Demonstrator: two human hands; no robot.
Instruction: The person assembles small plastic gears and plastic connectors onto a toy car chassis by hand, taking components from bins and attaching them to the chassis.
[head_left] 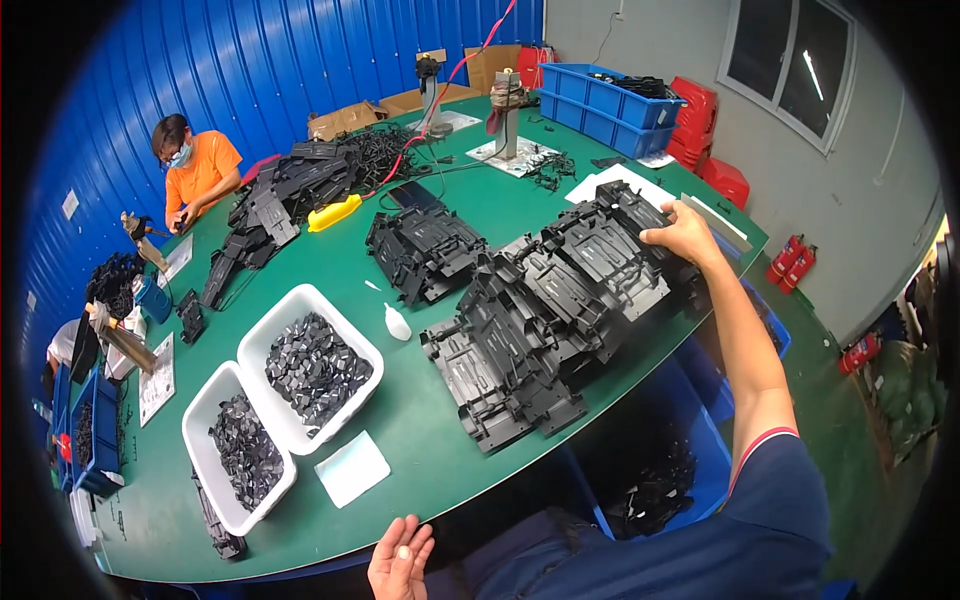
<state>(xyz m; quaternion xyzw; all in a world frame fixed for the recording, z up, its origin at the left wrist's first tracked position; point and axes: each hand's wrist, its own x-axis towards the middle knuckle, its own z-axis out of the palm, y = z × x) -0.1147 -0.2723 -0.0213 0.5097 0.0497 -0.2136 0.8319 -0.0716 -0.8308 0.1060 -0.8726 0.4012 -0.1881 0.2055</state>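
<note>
Several black moulded plastic frames (575, 270) lie overlapping in a row along the near right side of the green table. At the row's far right end, my right hand (690, 235) grips the edge of a black plastic frame (632, 212) between thumb and fingers. My left hand (402, 560) is by the near table edge, its fingers loosely curled and apart, with nothing visible in it. Closest to it on the table is a pale paper sheet (352, 469). Another stack of black frames (425, 245) sits behind the row.
Two white tubs (372, 385) of small black pieces stand left of a white squeeze bottle (397, 323). Farther back are a heap of black parts (300, 180), a yellow tool (334, 214) and blue crates (600, 110). A co-worker in orange (203, 165) sits across the table.
</note>
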